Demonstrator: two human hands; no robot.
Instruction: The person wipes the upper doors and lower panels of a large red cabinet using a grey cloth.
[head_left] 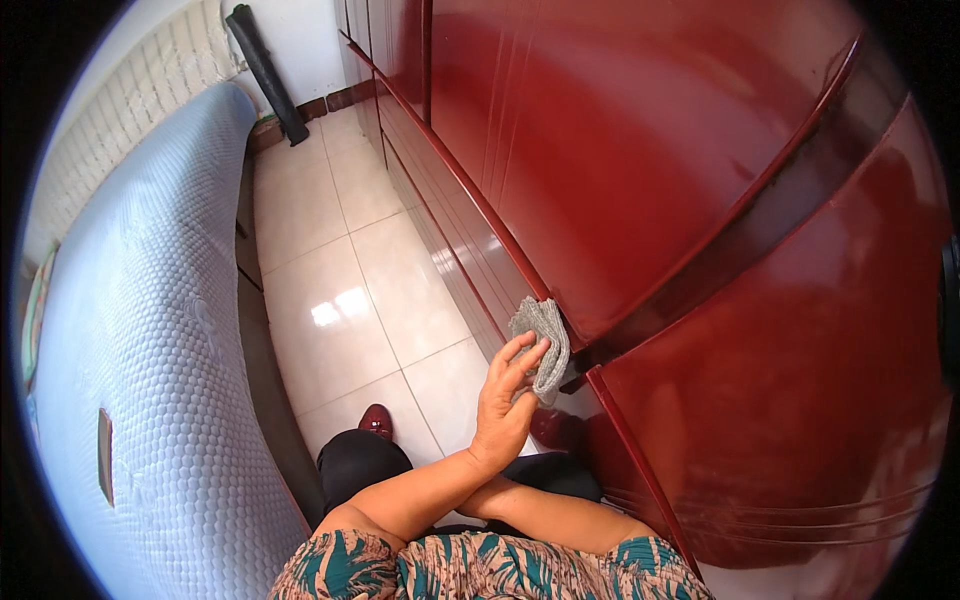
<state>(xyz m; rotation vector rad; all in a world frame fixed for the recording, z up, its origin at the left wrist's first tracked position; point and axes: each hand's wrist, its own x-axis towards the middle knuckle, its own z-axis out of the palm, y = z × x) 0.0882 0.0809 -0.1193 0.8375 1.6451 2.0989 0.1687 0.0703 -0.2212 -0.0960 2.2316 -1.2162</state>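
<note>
My left hand [503, 408] holds a folded grey cloth [550, 352], its fingers bent over the cloth's near side. The cloth rests against the end of a raised red edge strip [480, 205] on the glossy dark-red cabinet [600, 150], close to the gap by the corner. My right forearm [565, 518] crosses beneath my left one. Behind the left forearm my right hand is hidden, so its fingers do not show.
On the left lies a light-blue quilted mattress [180, 330] with a small dark rectangular piece [105, 457] on it. Pale floor tiles [330, 265] run between mattress and cabinet. A black rolled bundle [266, 75] leans on the far wall. A dark-red shoe [376, 420] stands below.
</note>
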